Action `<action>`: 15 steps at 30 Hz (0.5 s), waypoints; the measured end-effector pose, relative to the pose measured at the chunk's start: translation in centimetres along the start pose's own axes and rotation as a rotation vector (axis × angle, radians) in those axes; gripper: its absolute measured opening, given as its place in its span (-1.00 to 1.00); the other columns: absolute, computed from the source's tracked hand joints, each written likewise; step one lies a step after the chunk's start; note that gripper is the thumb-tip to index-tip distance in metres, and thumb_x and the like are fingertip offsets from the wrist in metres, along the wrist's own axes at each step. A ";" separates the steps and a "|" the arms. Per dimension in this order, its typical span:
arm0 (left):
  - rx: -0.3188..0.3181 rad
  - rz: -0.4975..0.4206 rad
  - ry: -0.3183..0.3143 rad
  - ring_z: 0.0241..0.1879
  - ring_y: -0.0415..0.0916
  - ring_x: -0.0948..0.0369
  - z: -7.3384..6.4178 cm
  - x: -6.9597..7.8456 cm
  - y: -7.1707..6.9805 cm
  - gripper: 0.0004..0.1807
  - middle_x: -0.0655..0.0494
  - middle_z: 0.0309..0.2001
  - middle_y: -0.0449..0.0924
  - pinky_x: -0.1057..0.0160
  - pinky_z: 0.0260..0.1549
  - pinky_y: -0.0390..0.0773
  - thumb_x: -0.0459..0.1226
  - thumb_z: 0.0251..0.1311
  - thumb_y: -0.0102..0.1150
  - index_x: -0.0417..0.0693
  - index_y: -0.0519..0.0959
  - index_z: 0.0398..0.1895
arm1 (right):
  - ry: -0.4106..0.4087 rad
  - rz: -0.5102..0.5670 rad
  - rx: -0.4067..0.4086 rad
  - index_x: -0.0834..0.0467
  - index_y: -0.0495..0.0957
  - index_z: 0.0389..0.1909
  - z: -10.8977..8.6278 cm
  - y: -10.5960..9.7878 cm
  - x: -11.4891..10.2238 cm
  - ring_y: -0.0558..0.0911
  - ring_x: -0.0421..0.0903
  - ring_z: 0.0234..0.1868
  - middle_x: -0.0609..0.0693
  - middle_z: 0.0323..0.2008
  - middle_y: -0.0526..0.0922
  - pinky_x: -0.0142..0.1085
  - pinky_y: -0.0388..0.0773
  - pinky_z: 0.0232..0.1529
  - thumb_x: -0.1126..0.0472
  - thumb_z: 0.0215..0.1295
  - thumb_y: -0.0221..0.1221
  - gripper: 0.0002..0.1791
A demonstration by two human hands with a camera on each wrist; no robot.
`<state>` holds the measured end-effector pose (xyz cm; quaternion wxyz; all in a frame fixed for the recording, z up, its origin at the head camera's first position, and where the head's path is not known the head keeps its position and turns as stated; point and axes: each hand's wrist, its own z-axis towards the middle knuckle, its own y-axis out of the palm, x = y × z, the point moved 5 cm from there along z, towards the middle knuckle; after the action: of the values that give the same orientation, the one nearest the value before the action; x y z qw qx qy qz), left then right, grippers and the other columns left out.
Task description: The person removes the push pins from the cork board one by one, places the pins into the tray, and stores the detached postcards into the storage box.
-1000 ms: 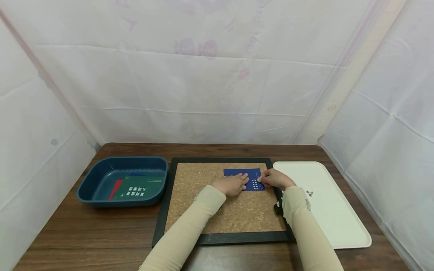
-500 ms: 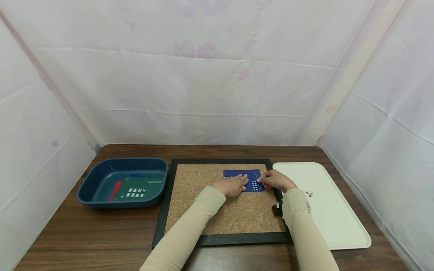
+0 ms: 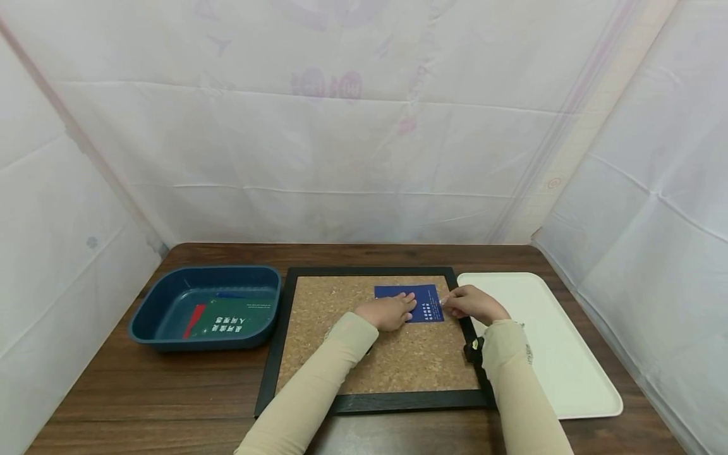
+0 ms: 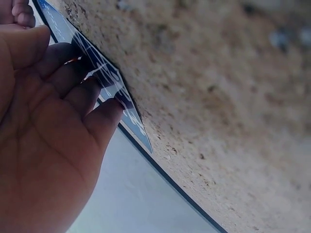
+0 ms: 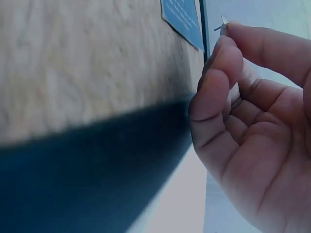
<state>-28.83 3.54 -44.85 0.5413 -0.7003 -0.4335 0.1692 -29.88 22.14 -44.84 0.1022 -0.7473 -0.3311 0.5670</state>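
A blue card (image 3: 428, 308) with white print lies on the upper right of the cork board (image 3: 418, 363). My left hand (image 3: 388, 311) presses the card's left part, its fingers stretched out over the surface. In the left wrist view, the fingertips (image 4: 112, 108) touch the card (image 4: 138, 127). Just past the card's right edge, my right hand (image 3: 476, 304) pinches a small metal thumbtack (image 5: 222, 25) between thumb and forefinger. The tack's thin point sticks out beyond the fingertips in the right wrist view.
Left of the board stands a dark teal basin (image 3: 162, 316) with a green and red card (image 3: 233, 316) in it. To the right lies a white tray (image 3: 569, 360), partly behind my right sleeve. The black frame (image 3: 409, 401) edges the board on the brown table (image 3: 142, 392).
My right hand has drawn back slightly to the right, from over the card's right edge to just beside it, with the thumbtack now showing. The left hand has stayed on the card.
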 end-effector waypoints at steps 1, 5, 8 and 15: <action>-0.001 0.003 0.003 0.52 -0.13 0.25 0.0 0.0 0.0 -0.46 0.25 0.54 -0.09 0.20 0.46 0.05 -0.07 0.52 -0.31 0.13 0.07 0.51 | 0.005 -0.002 0.007 0.29 0.54 -0.40 -0.1 -0.2 0.1 0.42 -0.16 -0.46 -0.06 -0.57 0.41 -0.33 0.46 -0.31 0.18 0.40 0.08 -0.74; -0.001 0.002 0.003 0.52 -0.13 0.25 0.0 0.0 0.0 -0.46 0.24 0.54 -0.09 0.21 0.46 0.05 -0.07 0.52 -0.31 0.13 0.08 0.51 | 0.016 -0.018 0.032 0.32 0.56 -0.33 -0.5 -0.9 0.5 0.45 -0.15 -0.41 -0.04 -0.51 0.46 -0.34 0.49 -0.29 0.16 0.39 0.10 -0.74; -0.003 -0.005 -0.001 0.52 -0.13 0.26 -0.1 0.0 0.0 -0.46 0.25 0.54 -0.08 0.21 0.46 0.04 -0.07 0.51 -0.30 0.13 0.08 0.51 | 0.028 -0.022 0.044 0.32 0.54 -0.34 -0.8 -1.5 0.8 0.45 -0.14 -0.40 -0.03 -0.49 0.46 -0.33 0.50 -0.29 0.18 0.39 0.09 -0.75; -0.002 -0.004 0.004 0.52 -0.13 0.26 0.0 0.0 0.1 -0.46 0.24 0.54 -0.08 0.21 0.46 0.04 -0.07 0.52 -0.31 0.12 0.07 0.51 | 0.036 -0.040 0.057 0.27 0.50 -0.39 -1.7 -2.8 1.5 0.42 -0.14 -0.41 -0.06 -0.54 0.42 -0.32 0.47 -0.28 0.17 0.39 0.07 -0.76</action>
<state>-28.81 3.57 -44.90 0.5418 -0.7003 -0.4339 0.1664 -29.22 25.59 -43.99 0.1405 -0.7474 -0.3277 0.5606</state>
